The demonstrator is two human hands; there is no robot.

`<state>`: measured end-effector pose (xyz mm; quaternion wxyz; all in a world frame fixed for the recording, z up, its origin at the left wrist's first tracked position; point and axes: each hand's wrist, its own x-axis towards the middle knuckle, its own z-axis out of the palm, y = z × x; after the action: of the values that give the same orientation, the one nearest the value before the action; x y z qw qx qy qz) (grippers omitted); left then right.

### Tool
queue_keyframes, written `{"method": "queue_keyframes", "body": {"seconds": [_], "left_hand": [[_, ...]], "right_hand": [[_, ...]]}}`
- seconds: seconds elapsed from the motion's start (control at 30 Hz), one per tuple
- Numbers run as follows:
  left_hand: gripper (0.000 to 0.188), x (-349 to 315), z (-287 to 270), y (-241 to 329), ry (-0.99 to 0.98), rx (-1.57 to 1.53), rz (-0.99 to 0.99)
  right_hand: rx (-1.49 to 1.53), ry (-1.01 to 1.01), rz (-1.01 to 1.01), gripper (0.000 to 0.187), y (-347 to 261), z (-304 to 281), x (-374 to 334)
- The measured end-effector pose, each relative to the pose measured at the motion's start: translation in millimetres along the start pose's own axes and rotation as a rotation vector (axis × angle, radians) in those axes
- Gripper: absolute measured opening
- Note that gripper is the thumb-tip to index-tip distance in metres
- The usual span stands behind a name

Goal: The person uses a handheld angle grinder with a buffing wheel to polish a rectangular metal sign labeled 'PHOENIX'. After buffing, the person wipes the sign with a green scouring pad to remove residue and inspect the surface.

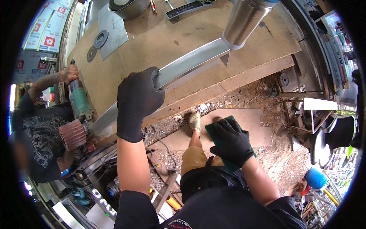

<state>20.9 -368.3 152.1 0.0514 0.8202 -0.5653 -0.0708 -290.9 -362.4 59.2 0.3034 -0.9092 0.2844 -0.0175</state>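
A long bent strip of silvery sheet metal (196, 61) lies along the front of the wooden table (160, 45). My left hand (139, 101), in a black glove, is closed around it left of its middle. Low in front of my body, my right hand (233, 141), also gloved in black, lies over a dark green scouring pad (212, 131) and grips it, away from the metal. At the left, another person's hand (71, 73) is on a green power tool (81, 100) with a reddish abrasive flap drum (73, 134), close to the strip's left end.
A steel tumbler (244, 24) stands by the strip's right end. Farther back are two abrasive discs (101, 39), a flat metal sheet (114, 30), a grey round container (131, 9) and a black level-like bar (187, 9). Below, a flat board (251, 118) covers gritty ground; a rack (305, 91) stands right.
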Motion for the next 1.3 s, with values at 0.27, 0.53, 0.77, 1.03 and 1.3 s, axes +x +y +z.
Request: {"method": "queue_keyframes", "body": {"seconds": [0.27, 0.53, 0.77, 1.03, 1.3], "left_hand": [[0.036, 5.0, -4.2, -5.2, -0.067, -0.061, -0.045], [0.037, -39.7, -13.0, -36.6, -0.072, -0.076, -0.106], [0.031, -59.7, 3.6, -28.3, 0.066, -0.015, -0.014], [0.032, -62.6, 6.6, -29.3, 0.083, -0.019, -0.05], [0.028, -66.2, 12.0, -21.9, 0.128, -0.005, -0.028]], "right_hand": [[0.111, -0.002, -0.008, 0.075, 11.1, 11.0, -8.1], [0.085, 0.186, 0.147, 0.08, -35.0, -54.4, 5.8], [-0.231, 0.382, 0.047, 0.072, -106.7, -86.8, 58.5], [-0.326, 0.449, 0.006, 0.064, -110.6, -75.3, 130.8], [-0.372, 0.415, 0.035, 0.074, -111.5, -72.0, 108.8]]}}
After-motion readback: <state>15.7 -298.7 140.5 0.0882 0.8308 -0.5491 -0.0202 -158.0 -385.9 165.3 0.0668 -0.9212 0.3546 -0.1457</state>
